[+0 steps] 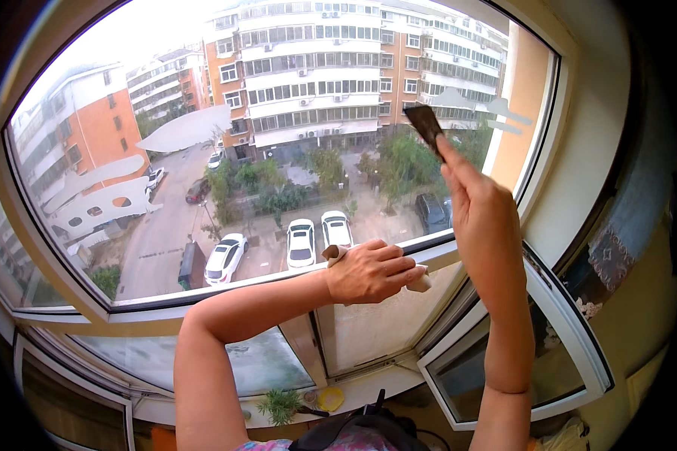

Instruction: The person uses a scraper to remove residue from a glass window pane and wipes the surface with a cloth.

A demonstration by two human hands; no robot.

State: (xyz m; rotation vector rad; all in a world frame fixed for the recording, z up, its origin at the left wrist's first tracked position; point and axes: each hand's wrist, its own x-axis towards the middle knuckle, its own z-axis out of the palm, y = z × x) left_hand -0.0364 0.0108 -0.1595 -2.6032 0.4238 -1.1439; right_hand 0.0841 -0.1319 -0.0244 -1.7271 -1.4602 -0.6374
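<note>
A dark flat scraper blade (426, 127) is held up against or just before the large window pane (293, 191) in my right hand (482, 208). Lower and to the left, my left hand (372, 272) is closed around a crumpled pale scrap (419, 280), perhaps paper or cloth, at the window's bottom frame. Part of it curls out by the wrist. On the glass are pale sticker pieces: a wing shape (189, 131), a body with oval holes (99, 214) at the left, and cloud-like strips (505, 115) at the upper right. How close the blade is to the glass, I cannot tell.
An opened window sash (584, 366) juts inward at the lower right. Below the main pane runs a sill (350, 409) bearing a potted green plant (280, 406) and a yellow round item (331, 398). Curtain fabric (615, 248) hangs at the right. Buildings and parked cars stand outside.
</note>
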